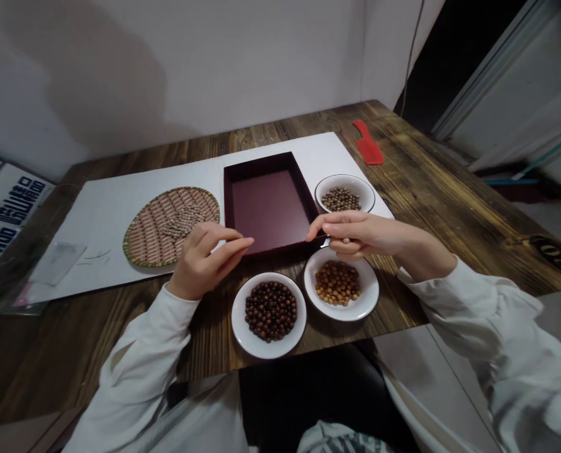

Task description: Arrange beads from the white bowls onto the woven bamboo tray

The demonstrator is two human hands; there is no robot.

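My left hand (pixel 211 257) is closed in a pinch, thumb and fingertips together near the front left corner of the dark red box (pixel 273 207). Whatever lies between those fingertips is too small to make out. On the other side, my right hand (pixel 356 233) hovers above the bowl of yellow-brown beads (pixel 337 283), its fingers curled. A small pale round bead (pixel 346 240) shows among them, and something thin and dark is near the fingertips. Closest to me stands a white bowl of dark brown beads (pixel 271 311). Speckled beads (pixel 341 199) fill part of a third bowl behind my right hand.
A round woven tray (pixel 150 233) with several small bead-like pieces lies left of the box on a white board (pixel 105 195). A red comb-like tool (pixel 368 146) rests at the back right. Clear plastic bags (pixel 58 264) lie at left.
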